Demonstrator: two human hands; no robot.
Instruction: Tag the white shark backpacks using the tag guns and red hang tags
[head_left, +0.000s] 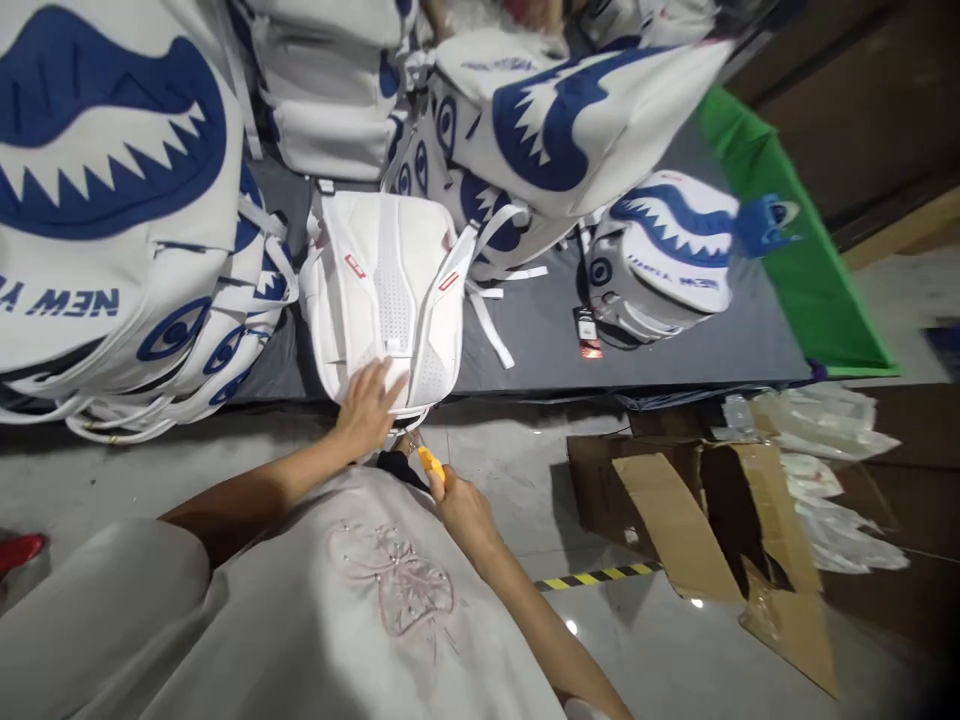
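**Hand on white backpack, small yellow tool in the other**

A white backpack [390,290] lies back-panel up at the near edge of the grey counter [660,345], its padded straps and mesh back facing the camera, loose webbing trailing to its right. The left hand [367,405] rests flat on the bag's lower edge, fingers spread and relaxed, gripping nothing. The right hand [461,505] is held just below the counter edge, closed around a small yellow tool [430,462]; only its yellow end shows, so what kind of tool it is cannot be told.

Around the backpack stand other bags [112,190] in white with blue shark-mouth prints, stacked at the left and behind. One more shark bag [667,255] lies alone to the right, a red tag [587,335] beside it. A green cloth [795,260] covers the counter's far right end. On the floor to the right sits a torn cardboard box [720,530] with clear plastic bags [825,440] past it.
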